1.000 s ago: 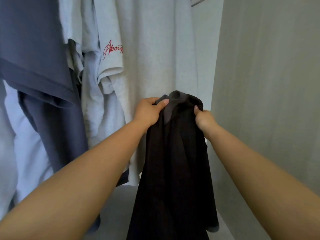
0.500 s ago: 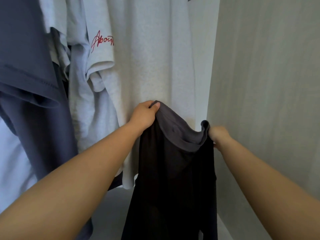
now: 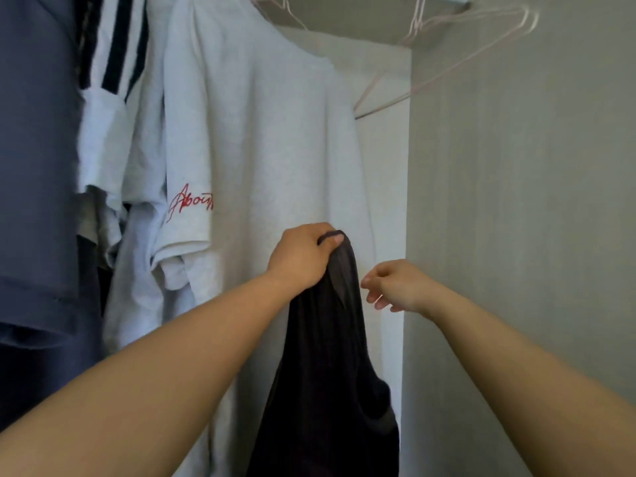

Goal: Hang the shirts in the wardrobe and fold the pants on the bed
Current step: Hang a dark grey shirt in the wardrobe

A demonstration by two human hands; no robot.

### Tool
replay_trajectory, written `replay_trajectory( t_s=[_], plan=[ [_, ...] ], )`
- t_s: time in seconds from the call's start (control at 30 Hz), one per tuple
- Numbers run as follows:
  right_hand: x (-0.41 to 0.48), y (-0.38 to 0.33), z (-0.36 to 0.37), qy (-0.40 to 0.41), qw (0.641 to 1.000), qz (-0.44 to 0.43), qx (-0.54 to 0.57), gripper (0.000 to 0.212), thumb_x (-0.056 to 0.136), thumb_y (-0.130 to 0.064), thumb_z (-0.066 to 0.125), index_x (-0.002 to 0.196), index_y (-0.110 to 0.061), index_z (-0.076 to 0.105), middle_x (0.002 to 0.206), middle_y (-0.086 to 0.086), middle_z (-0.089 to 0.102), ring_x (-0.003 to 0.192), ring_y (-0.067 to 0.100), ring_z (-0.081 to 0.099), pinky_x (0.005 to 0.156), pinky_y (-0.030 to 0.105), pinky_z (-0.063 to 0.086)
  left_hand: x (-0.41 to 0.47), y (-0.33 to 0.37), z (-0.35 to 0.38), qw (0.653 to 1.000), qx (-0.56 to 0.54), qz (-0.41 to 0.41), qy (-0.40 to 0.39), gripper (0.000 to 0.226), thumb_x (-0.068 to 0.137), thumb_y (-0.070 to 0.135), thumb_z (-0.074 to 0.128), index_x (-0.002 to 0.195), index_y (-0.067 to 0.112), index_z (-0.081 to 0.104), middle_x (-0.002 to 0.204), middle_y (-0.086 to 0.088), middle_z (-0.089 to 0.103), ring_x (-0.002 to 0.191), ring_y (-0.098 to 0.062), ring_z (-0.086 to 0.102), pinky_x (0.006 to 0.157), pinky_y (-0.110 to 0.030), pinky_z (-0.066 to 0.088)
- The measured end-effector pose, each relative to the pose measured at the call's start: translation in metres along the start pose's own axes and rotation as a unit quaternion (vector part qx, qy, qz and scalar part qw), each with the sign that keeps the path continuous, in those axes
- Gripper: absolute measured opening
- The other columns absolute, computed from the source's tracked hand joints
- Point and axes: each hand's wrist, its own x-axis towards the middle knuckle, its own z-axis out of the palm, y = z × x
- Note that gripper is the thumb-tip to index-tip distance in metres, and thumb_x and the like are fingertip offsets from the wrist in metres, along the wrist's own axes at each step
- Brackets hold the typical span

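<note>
Lower frame: my left forearm (image 3: pixel 155 373) comes in from the lower left and my right forearm (image 3: pixel 533 390) from the lower right. Both are bare and angle up toward the centre.

Centre: left hand (image 3: pixel 303 256) is knuckles up, fingers curled over the bunched top edge of the dark shirt (image 3: pixel 330 356), thumb pinching the fabric against them. The shirt's top sits right at my fingertips. The rest drops straight down below and right of the hand, long axis vertical, and runs out of the bottom of the frame. A lighter grey inner face shows near the top, and a fold bulges at its lower right.

Right hand (image 3: pixel 395 287) is right of centre, just beside the shirt's right edge and a little lower than the left. Its fingers are loosely curled toward the fabric and hold nothing. Can't tell whether the fingertips brush the cloth.

Behind: a white shirt with red script on the sleeve (image 3: pixel 261 149) hangs directly behind the dark shirt. Further left are a white shirt with dark stripes (image 3: pixel 103 98) and a navy shirt (image 3: pixel 34 166).

Upper right: empty wire hangers (image 3: pixel 447 53) hang tilted. The wardrobe side wall (image 3: pixel 516 235) fills the right of the frame.
</note>
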Motion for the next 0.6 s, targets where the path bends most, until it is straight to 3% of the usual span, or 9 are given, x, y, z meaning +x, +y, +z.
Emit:
replay_trajectory(
  t_s=[0.17,0.3,0.37,0.6],
  plan=[
    [0.012,-0.040,-0.037,0.048,0.995,-0.073,-0.050,0.015,0.092,-0.022,0.051,0.082,-0.019,0.061,0.076,-0.003,0.067,0.066,0.010,0.063,0.057,0.021,0.044,0.033,0.024,-0.013,0.998,0.053,0.036,0.019,0.022,0.096,0.033,0.049,0.092,0.022,0.068,0.089,0.002,0.065,0.085,-0.017,0.059,0.076,-0.030,0.048],
    [0.023,-0.065,-0.064,0.122,0.975,-0.128,-0.133,0.021,0.091,-0.022,0.047,0.073,-0.023,0.057,0.083,0.000,0.068,0.082,0.020,0.065,0.075,0.031,0.053,0.061,0.053,-0.023,0.993,0.079,0.075,0.046,0.021,0.095,0.033,0.051,0.092,0.023,0.069,0.091,0.001,0.066,0.087,-0.019,0.059,0.076,-0.032,0.049],
    [0.028,-0.073,-0.074,0.174,0.958,-0.144,-0.177,0.018,0.091,-0.024,0.045,0.080,-0.023,0.059,0.090,0.002,0.068,0.087,0.024,0.063,0.079,0.036,0.053,0.076,0.064,-0.028,0.990,0.100,0.084,0.051,0.019,0.095,0.034,0.051,0.086,0.026,0.065,0.088,0.001,0.065,0.086,-0.019,0.058,0.070,-0.030,0.046],
    [0.045,-0.087,-0.117,0.264,0.905,-0.167,-0.290,0.022,0.092,-0.020,0.044,0.108,-0.027,0.057,0.103,0.000,0.062,0.087,0.020,0.054,0.069,0.027,0.040,0.127,0.087,-0.032,0.988,0.102,0.092,0.073,0.017,0.094,0.033,0.054,0.086,0.025,0.066,0.087,0.000,0.063,0.086,-0.021,0.057,0.069,-0.028,0.042]
  ],
)
